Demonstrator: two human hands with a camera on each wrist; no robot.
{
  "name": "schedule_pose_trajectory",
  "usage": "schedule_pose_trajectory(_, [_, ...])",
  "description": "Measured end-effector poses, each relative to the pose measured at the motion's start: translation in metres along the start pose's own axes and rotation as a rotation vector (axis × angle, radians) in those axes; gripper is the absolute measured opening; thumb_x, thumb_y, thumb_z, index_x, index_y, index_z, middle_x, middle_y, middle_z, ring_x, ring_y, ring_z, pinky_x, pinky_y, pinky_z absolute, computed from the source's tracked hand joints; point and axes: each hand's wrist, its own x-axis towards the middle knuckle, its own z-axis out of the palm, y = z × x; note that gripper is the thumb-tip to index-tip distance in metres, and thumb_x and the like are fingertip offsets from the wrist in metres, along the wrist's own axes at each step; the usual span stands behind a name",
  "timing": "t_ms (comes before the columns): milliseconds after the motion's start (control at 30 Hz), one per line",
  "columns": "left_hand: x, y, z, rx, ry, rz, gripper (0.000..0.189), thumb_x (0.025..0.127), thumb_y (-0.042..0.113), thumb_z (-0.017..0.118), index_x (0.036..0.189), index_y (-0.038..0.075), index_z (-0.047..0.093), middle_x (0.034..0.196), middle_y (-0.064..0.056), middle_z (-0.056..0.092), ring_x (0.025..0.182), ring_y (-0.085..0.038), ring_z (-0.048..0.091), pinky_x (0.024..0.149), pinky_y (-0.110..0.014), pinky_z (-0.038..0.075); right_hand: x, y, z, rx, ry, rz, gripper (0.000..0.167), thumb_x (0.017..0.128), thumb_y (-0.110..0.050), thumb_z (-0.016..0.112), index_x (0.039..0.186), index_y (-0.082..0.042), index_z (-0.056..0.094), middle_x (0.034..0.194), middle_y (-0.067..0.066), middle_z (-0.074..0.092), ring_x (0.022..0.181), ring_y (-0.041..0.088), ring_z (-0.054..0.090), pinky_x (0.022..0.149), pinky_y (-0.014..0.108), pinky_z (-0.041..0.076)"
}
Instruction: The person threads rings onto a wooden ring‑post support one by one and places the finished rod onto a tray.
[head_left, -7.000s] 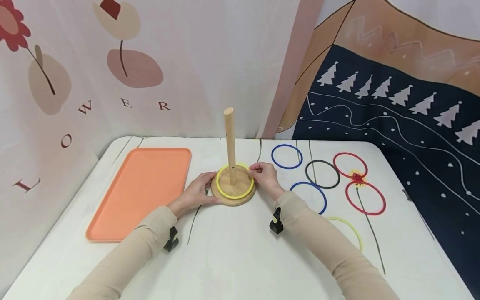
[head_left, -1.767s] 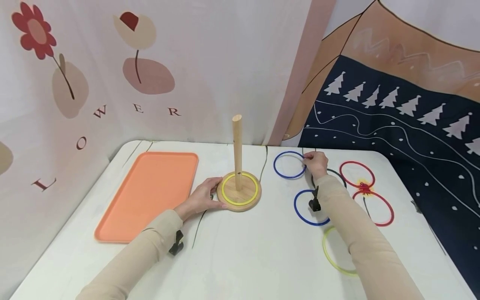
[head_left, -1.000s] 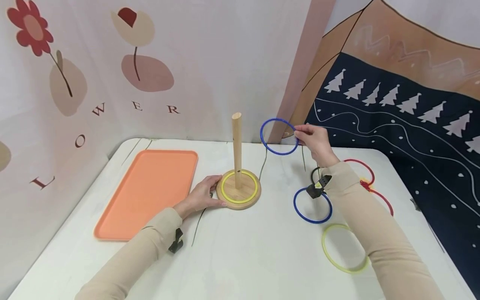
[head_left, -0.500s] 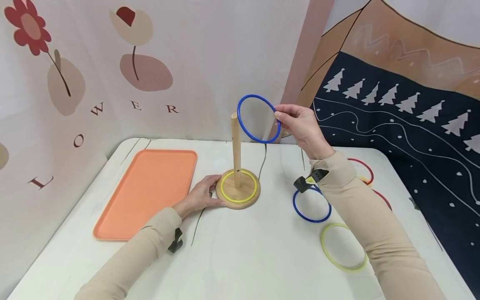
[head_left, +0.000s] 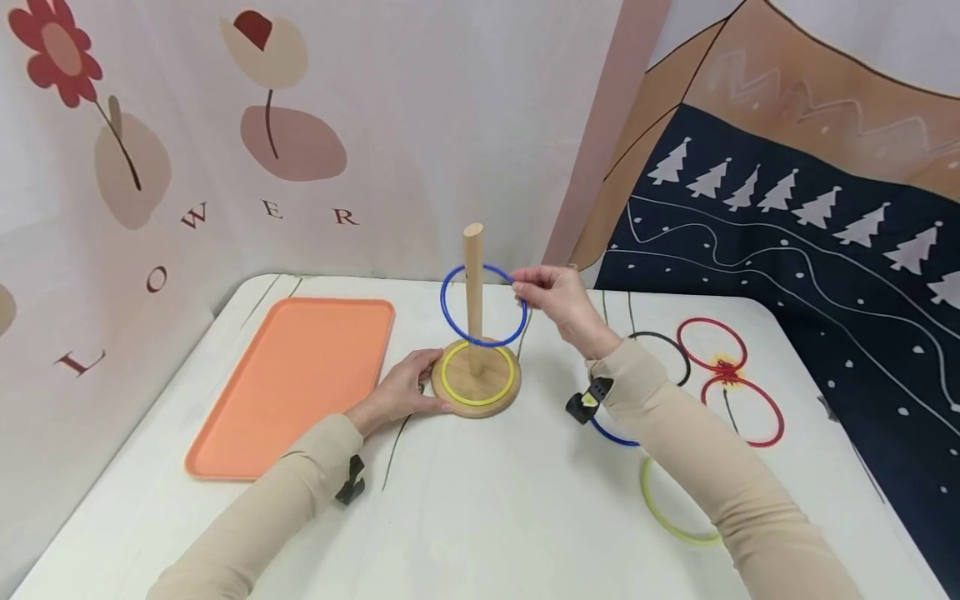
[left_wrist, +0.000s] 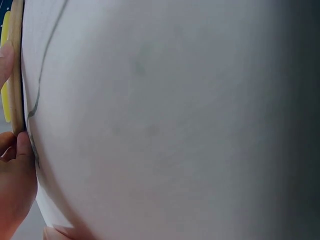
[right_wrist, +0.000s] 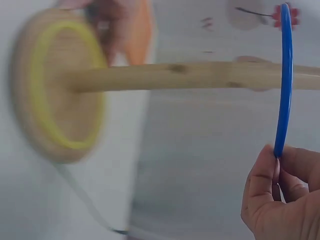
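Note:
A wooden peg stand [head_left: 474,292] rises from a round base on the white table. A yellow ring [head_left: 514,375] lies flat on that base around the post. My left hand [head_left: 401,387] grips the base's left edge between thumb and fingers. With thumb and fingertips, my right hand [head_left: 562,304] pinches a blue ring [head_left: 483,342] by its right side. That ring encircles the post partway down, tilted, above the yellow one. In the right wrist view the blue ring [right_wrist: 286,75] appears edge-on across the post. The left wrist view catches only the base's rim and some fingers.
An orange tray [head_left: 292,392] lies at the left. To the right are two red rings [head_left: 701,319], a black ring [head_left: 687,360], a second blue ring [head_left: 615,437] partly under the right forearm, and a yellow-green ring [head_left: 656,510]. Curtains stand behind the table.
My right hand let go of the yellow ring on the base, lifted the blue ring from the table, carried it left over the post's top and lowered it. The left hand stays on the base.

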Motion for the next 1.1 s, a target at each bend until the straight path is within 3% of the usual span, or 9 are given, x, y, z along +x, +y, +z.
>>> schedule_pose_trajectory(200, [-0.001, 0.001, -0.001, -0.007, -0.004, 0.0, 0.096, 0.07, 0.025, 0.084, 0.146, 0.002, 0.03, 0.148, -0.017, 0.031, 0.133, -0.029, 0.038, 0.112, -0.036, 0.037, 0.004, 0.053, 0.015, -0.122, 0.033, 0.088, 0.019, 0.091, -0.006, 0.059, 0.108, 0.002, 0.065, 0.095, 0.01, 0.063, 0.082, 0.017, 0.062, 0.074, 0.021, 0.058])
schedule_pose_trajectory(400, [-0.002, 0.002, -0.001, -0.008, -0.012, -0.011, 0.099, 0.069, 0.028, 0.084, 0.146, 0.003, 0.028, 0.149, -0.016, 0.03, 0.134, -0.029, 0.037, 0.113, -0.036, 0.036, 0.005, 0.084, 0.025, -0.231, 0.076, 0.129, 0.015, 0.09, -0.004, 0.061, 0.102, 0.0, 0.068, 0.098, 0.012, 0.065, 0.08, 0.014, 0.06, 0.079, 0.029, 0.059])
schedule_pose_trajectory(667, [-0.002, 0.001, -0.002, 0.009, -0.005, 0.004, 0.097, 0.07, 0.025, 0.084, 0.145, 0.0, 0.029, 0.148, -0.018, 0.031, 0.134, -0.029, 0.037, 0.113, -0.036, 0.036, 0.005, 0.097, 0.033, -0.373, 0.118, 0.092, 0.011, 0.087, -0.003, 0.064, 0.095, -0.002, 0.071, 0.093, 0.011, 0.068, 0.078, 0.013, 0.059, 0.062, 0.015, 0.053])
schedule_pose_trajectory(1100, [-0.002, 0.0, -0.002, 0.011, 0.006, 0.045, 0.095, 0.07, 0.023, 0.084, 0.144, -0.003, 0.031, 0.147, -0.02, 0.033, 0.132, -0.031, 0.039, 0.111, -0.037, 0.038, 0.008, 0.1, 0.038, -0.46, 0.13, 0.037, 0.01, 0.085, -0.004, 0.066, 0.092, -0.001, 0.072, 0.092, 0.012, 0.071, 0.085, 0.019, 0.064, 0.071, 0.023, 0.056])
